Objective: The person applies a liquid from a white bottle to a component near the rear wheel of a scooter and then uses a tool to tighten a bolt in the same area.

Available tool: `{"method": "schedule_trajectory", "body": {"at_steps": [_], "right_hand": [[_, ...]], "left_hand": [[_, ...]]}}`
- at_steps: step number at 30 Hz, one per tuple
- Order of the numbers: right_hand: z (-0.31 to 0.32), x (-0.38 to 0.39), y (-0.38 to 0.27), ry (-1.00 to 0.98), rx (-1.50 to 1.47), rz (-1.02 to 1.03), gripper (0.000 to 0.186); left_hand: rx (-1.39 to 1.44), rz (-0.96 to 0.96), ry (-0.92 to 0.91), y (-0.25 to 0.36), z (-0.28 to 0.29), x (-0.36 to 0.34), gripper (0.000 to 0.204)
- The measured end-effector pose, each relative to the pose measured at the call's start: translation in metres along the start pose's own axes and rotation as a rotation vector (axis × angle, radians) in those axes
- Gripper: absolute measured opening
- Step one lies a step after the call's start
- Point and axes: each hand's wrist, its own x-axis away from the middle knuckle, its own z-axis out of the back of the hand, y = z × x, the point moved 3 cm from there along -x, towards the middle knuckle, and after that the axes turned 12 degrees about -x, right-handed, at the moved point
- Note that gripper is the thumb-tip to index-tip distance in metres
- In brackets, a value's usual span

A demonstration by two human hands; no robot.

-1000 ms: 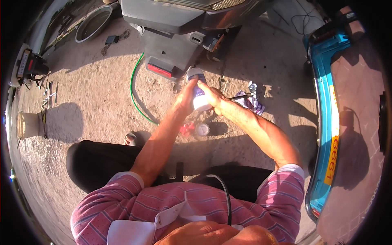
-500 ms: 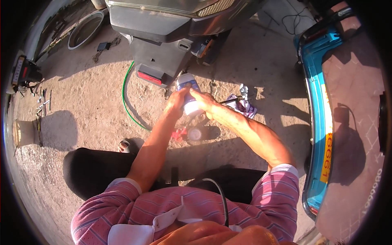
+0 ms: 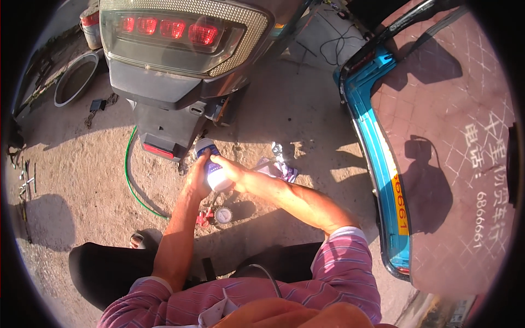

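A white and blue plastic bottle (image 3: 216, 177) is held tilted in both hands, below the rear end of a grey scooter (image 3: 153, 82). My left hand (image 3: 197, 178) wraps its near left side, and my right hand (image 3: 232, 170) closes on its right side. Both thumbs press against the front of the bottle. Its rounded upper end points at the scooter's rear mudguard (image 3: 164, 128). On the ground just below my hands lie a round dial gauge (image 3: 223, 215) and a red fitting (image 3: 204, 217). What the bottle's lower end touches cannot be made out.
A green hose (image 3: 128, 164) curves over the ground at left. Beside my right forearm lies a purple and white packet (image 3: 289, 173). Along the right stands a blue-framed vehicle (image 3: 372, 131) with a windshield. Hand tools (image 3: 27, 177) and a basin (image 3: 76, 81) are at far left.
The view has tilted up and turned right, so the scooter's red tail lights now show. Both hands still hold the bottle, in nearly the same pose under the mudguard.
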Motion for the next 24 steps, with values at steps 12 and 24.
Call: {"method": "schedule_trajectory", "body": {"at_steps": [12,24], "right_hand": [[0.003,-0.003,0.0,0.048,0.111,0.085,0.045],[0.005,-0.008,0.005,0.085,0.234,0.096,0.056]], "left_hand": [[0.102,-0.077,0.018,-0.006,0.011,-0.008,0.039],[-0.146,-0.114,0.141,-0.011,0.033,-0.016,0.037]]}}
